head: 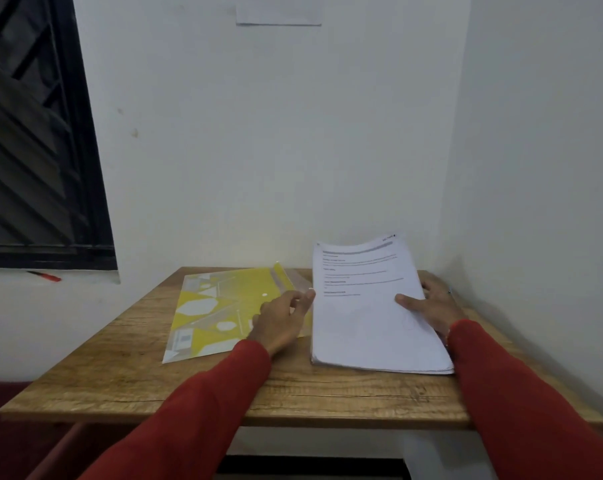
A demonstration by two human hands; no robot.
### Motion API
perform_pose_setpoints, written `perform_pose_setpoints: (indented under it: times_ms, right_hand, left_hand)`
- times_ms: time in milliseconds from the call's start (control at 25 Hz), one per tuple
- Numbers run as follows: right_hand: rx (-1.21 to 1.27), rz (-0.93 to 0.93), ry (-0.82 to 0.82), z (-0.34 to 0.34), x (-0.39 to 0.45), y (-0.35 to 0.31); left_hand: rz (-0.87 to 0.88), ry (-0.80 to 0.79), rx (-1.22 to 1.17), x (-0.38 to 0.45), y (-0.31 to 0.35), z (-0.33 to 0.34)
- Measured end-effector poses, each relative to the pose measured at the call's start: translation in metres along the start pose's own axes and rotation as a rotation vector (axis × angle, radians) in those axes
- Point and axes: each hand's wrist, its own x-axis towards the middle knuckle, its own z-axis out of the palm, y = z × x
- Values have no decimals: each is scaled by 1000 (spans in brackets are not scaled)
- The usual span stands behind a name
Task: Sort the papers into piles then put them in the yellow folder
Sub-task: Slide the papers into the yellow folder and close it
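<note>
Gripping the stack of printed papers point(366, 306), right hand point(431, 303) fingers pinched its edge; left hand point(282, 320) lay loosely spread on the yellow folder point(217, 306). Best practice, judged: lift sheets singly, piling on bare worktop point(120, 368).

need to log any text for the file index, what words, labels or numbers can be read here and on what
Top sheet of the paper stack: printed headings and lines, too blurred to read.
Top right corner of that sheet: a short dark mark, too small to read.
Yellow folder: a small barcode-like label near its front left corner, unreadable.
Paper on the wall: no legible text.
</note>
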Motion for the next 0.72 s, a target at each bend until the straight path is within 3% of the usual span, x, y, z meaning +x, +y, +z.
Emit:
perform_pose_setpoints:
  times_ms: [80, 160, 400, 600, 720]
  right_hand:
    - [-130, -29, 62, -13, -1, 4]
    - [-229, 18, 87, -20, 1, 7]
    - [-197, 124, 150, -24, 5, 5]
    - [-179, 139, 197, -25, 2, 4]
    - [-253, 86, 197, -20, -4, 0]
  left_hand:
    - [-71, -125, 437, -3, -11, -13]
    - [-108, -237, 585, -8, -23, -28]
    - [-50, -209, 690, -23, -39, -61]
    - [-60, -63, 764, -15, -31, -62]
    - [-148, -124, 724, -3, -30, -45]
